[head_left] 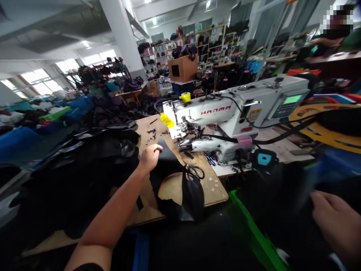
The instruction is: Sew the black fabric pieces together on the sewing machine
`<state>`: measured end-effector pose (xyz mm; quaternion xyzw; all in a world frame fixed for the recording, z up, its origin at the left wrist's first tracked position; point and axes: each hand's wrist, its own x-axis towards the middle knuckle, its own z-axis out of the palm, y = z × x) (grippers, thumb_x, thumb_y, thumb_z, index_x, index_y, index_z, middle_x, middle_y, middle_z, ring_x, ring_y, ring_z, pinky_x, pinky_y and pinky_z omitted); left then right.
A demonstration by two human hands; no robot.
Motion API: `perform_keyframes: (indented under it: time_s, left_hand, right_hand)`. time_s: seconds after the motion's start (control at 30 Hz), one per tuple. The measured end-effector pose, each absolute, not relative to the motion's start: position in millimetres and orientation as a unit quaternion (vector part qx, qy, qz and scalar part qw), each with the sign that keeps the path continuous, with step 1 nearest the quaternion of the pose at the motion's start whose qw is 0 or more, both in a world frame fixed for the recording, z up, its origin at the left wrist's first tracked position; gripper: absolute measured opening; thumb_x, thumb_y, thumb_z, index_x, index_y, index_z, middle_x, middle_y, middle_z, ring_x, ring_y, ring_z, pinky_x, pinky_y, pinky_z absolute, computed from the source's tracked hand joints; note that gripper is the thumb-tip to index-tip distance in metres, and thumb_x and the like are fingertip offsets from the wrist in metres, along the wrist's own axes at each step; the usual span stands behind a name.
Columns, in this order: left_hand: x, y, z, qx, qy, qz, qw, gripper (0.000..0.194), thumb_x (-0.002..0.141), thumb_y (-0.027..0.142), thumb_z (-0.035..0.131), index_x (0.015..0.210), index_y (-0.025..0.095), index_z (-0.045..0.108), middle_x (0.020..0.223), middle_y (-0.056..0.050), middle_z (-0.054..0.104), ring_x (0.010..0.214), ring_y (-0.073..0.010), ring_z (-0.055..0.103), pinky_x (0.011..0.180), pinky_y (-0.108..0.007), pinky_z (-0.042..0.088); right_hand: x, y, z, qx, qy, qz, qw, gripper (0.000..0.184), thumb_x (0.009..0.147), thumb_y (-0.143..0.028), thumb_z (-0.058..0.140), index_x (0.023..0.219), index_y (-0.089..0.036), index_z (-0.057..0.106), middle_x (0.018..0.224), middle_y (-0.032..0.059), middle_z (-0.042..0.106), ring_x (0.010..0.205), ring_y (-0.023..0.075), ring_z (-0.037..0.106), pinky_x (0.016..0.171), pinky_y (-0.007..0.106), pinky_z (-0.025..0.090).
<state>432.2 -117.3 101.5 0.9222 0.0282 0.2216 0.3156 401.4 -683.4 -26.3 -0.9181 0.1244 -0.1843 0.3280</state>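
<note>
My left hand (150, 157) is closed at the edge of a black leather-like piece (169, 158), which lies on the wooden table and has a curved opening with a loop hanging over the front edge. Black-handled scissors (195, 171) rest beside that loop. Off to the right, my right hand (335, 218) is closed on the edge of another black piece (293, 188), blurred by motion, over a green-rimmed crate (254, 233). The white sewing machine (208, 113), with its narrow arm, stands just beyond the table piece.
A heap of black pieces (84, 165) spreads along the left. Blue-handled snips (210, 160) lie under the machine arm, and dark scraps (152, 132) are scattered on the wooden table (217, 188). A yellow ring-shaped frame (307, 120) stands at right. Another person (335, 37) sits farther back.
</note>
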Motion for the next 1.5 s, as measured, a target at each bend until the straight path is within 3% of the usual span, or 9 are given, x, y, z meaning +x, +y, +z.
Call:
perform_keyframes:
  time_s: [0.1, 0.2, 0.33, 0.43, 0.67, 0.77, 0.9, 1.1, 1.5]
  left_hand:
    - [439.4, -115.2, 107.3, 0.920, 0.034, 0.132, 0.368, 0.020, 0.081, 0.024, 0.058, 0.085, 0.020, 0.077, 0.099, -0.006, 0.077, 0.101, -0.0233, 0.069, 0.101, -0.036, 0.049]
    - [446.0, -113.2, 126.5, 0.873, 0.064, -0.001, 0.483, 0.031, 0.082, 0.045, 0.065, 0.088, 0.018, 0.077, 0.096, -0.007, 0.076, 0.093, -0.0225, 0.068, 0.086, -0.035, 0.054]
    - [446.6, -102.9, 160.7, 0.785, 0.045, -0.188, 0.589, 0.060, 0.079, 0.073, 0.058, 0.084, 0.015, 0.074, 0.085, -0.010, 0.073, 0.077, -0.0200, 0.066, 0.069, -0.030, 0.052]
    - [441.2, -93.5, 170.5, 0.858, -0.012, -0.185, 0.479, 0.042, 0.070, 0.057, 0.074, 0.071, 0.015, 0.069, 0.066, -0.002, 0.066, 0.064, -0.0159, 0.058, 0.059, -0.026, 0.044]
    - [421.6, -79.7, 149.9, 0.934, -0.111, -0.009, 0.339, 0.015, 0.076, 0.028, 0.060, 0.081, 0.015, 0.067, 0.072, 0.002, 0.063, 0.069, -0.0136, 0.056, 0.063, -0.025, 0.040]
    - [416.5, -74.8, 150.5, 0.916, -0.117, -0.022, 0.384, 0.041, 0.075, 0.019, 0.058, 0.116, 0.016, 0.062, 0.083, 0.000, 0.070, 0.071, -0.0149, 0.060, 0.067, -0.026, 0.046]
    - [419.7, -72.6, 158.8, 0.918, -0.098, -0.020, 0.384, 0.059, 0.075, 0.016, 0.058, 0.134, 0.017, 0.053, 0.097, -0.005, 0.073, 0.078, -0.0174, 0.065, 0.073, -0.028, 0.051]
    - [433.3, -82.8, 164.3, 0.956, -0.064, 0.047, 0.281, 0.022, 0.085, 0.032, 0.060, 0.087, 0.016, 0.074, 0.084, -0.004, 0.073, 0.081, -0.0193, 0.065, 0.078, -0.029, 0.049]
    - [453.3, -110.6, 123.5, 0.932, -0.040, 0.043, 0.357, 0.023, 0.088, 0.030, 0.058, 0.091, 0.018, 0.077, 0.092, -0.003, 0.077, 0.084, -0.0178, 0.067, 0.077, -0.027, 0.048]
  right_hand:
    - [391.4, -587.9, 32.1, -0.848, 0.215, -0.251, 0.413, 0.059, 0.091, -0.067, 0.040, 0.126, -0.026, 0.065, 0.105, 0.0222, 0.071, 0.090, 0.0395, 0.068, 0.076, 0.054, 0.054]
    - [395.2, -466.2, 78.0, -0.877, -0.057, -0.258, 0.401, 0.049, 0.095, -0.055, 0.045, 0.125, -0.022, 0.064, 0.107, 0.0164, 0.070, 0.090, 0.0311, 0.068, 0.081, 0.043, 0.055]
    - [405.1, -326.1, 96.0, -0.828, -0.508, -0.076, 0.223, 0.033, 0.098, -0.029, 0.044, 0.121, -0.022, 0.066, 0.096, 0.0105, 0.070, 0.075, 0.0216, 0.066, 0.063, 0.031, 0.048]
    - [408.4, -271.4, 85.0, -0.800, -0.578, -0.048, 0.155, 0.026, 0.096, -0.020, 0.048, 0.111, -0.019, 0.069, 0.091, 0.0079, 0.069, 0.066, 0.0165, 0.062, 0.057, 0.026, 0.041]
    - [450.7, -298.8, 53.2, -0.780, -0.337, -0.099, 0.517, 0.034, 0.093, -0.046, 0.057, 0.112, -0.020, 0.068, 0.103, 0.0104, 0.069, 0.097, 0.0243, 0.065, 0.089, 0.038, 0.053]
    - [481.6, -309.9, 51.9, -0.736, -0.290, 0.085, 0.605, 0.055, 0.083, -0.052, 0.068, 0.128, -0.020, 0.063, 0.118, 0.0104, 0.070, 0.111, 0.0273, 0.064, 0.096, 0.043, 0.053]
    - [496.4, -298.0, 53.4, -0.667, -0.362, 0.301, 0.577, 0.045, 0.086, -0.055, 0.064, 0.102, -0.015, 0.074, 0.099, 0.0074, 0.075, 0.089, 0.0258, 0.069, 0.084, 0.041, 0.057]
    - [484.3, -279.8, 55.2, -0.689, -0.304, 0.202, 0.625, 0.049, 0.078, -0.053, 0.072, 0.105, -0.012, 0.072, 0.101, 0.0077, 0.076, 0.091, 0.0268, 0.068, 0.084, 0.039, 0.055]
    - [458.6, -309.6, 55.8, -0.753, -0.236, 0.205, 0.579, 0.038, 0.080, -0.052, 0.066, 0.099, -0.020, 0.071, 0.100, 0.0064, 0.076, 0.092, 0.0276, 0.068, 0.080, 0.038, 0.055]
